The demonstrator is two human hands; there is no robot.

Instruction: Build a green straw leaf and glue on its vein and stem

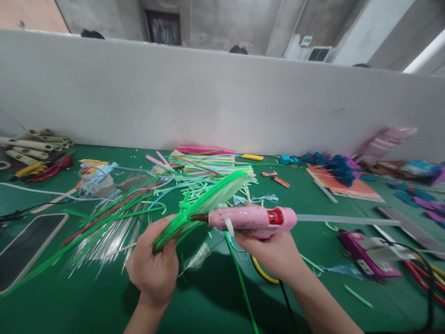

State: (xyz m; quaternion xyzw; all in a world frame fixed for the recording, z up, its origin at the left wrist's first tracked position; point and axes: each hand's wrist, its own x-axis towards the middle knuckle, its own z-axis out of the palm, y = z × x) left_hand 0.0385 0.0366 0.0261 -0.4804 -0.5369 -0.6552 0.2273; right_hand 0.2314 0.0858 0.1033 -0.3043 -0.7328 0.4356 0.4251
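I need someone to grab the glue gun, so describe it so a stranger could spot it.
On the green table, look at the centre near the front edge. The pink plastic glue gun is in the right hand, its nozzle at a green straw bundle. A clear stick juts from its back.

A green table (208,297) spreads under and around the grip. Beyond it, a long pale partition (222,97) runs across the far table edge. Above that stand grey concrete walls (225,23), a dark doorway (163,28) up left, and a bright light strip (424,53) far right.
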